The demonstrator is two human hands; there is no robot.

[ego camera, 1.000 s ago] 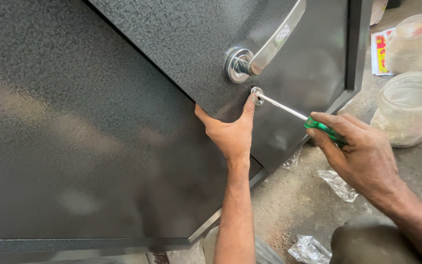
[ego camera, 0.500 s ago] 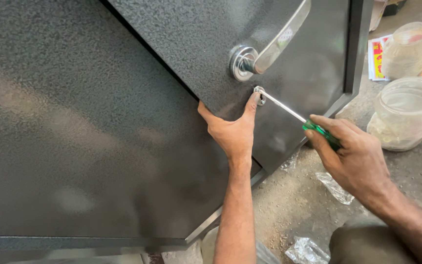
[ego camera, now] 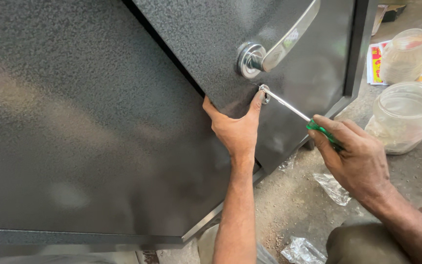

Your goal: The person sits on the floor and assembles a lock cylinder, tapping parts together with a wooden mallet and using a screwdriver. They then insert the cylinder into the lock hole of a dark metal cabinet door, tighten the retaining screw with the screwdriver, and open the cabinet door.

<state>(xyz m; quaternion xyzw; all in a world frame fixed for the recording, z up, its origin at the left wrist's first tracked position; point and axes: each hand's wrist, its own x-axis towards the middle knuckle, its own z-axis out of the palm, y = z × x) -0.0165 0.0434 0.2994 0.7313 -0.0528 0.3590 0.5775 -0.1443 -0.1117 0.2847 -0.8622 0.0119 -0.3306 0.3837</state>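
One dark grey metal door panel with a pebbled, hammered finish [ego camera: 98, 122] fills most of my view, and it carries one polished chrome lever handle on a round rosette [ego camera: 274, 46]. My left hand [ego camera: 235, 129] clasps the panel's lower edge, fingertip pressed beside one small silvery ring fitting [ego camera: 264, 93]. My right hand [ego camera: 355, 159] has its grip clamped tight round one screwdriver with a translucent green handle and thin steel shaft [ego camera: 299, 113], the tip meeting that fitting. On the gritty concrete floor [ego camera: 294, 195] stand two cloudy round plastic jars [ego camera: 404, 115], near three crumpled clear plastic wrappers [ego camera: 333, 188]
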